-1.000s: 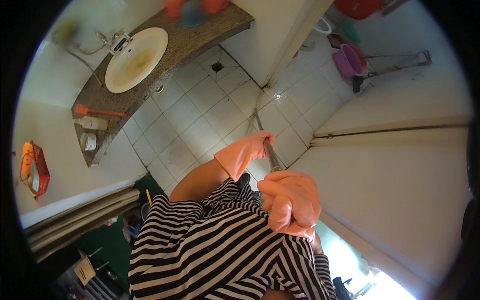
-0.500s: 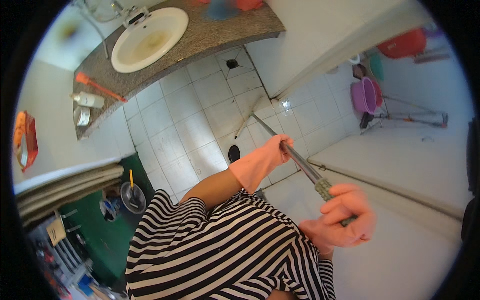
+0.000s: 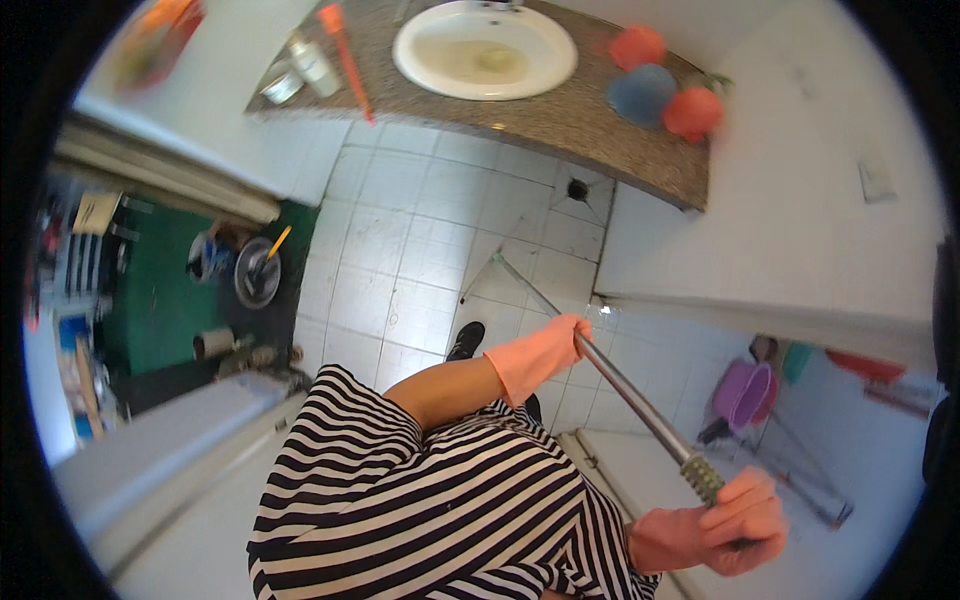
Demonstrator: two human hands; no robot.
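Both my hands wear pink-orange rubber gloves and grip one long-handled floor squeegee [image 3: 632, 395]. My left hand [image 3: 543, 355] is closed round the middle of its metal pole. At the upper end my right hand [image 3: 735, 522] is wrapped round the handle, just past a green bumpy grip [image 3: 702, 480]. The pole slopes down and away to a thin, pale squeegee head [image 3: 497, 258] on the white tiled floor [image 3: 420, 250], ahead of my black shoe [image 3: 467, 338].
A stone counter [image 3: 560, 130] with a white basin [image 3: 485, 92] spans the far side; bottles, an orange-handled tool [image 3: 347, 65] and rubber gloves [image 3: 692, 113] lie on it. A floor drain [image 3: 577, 190] sits below. Purple basins [image 3: 742, 393] stand right, a bucket [image 3: 258, 275] left.
The view has turned, so basin and counter now sit farther right. My right hand has moved outward and lower, farther from the left along the pole. Both hands keep their hold.
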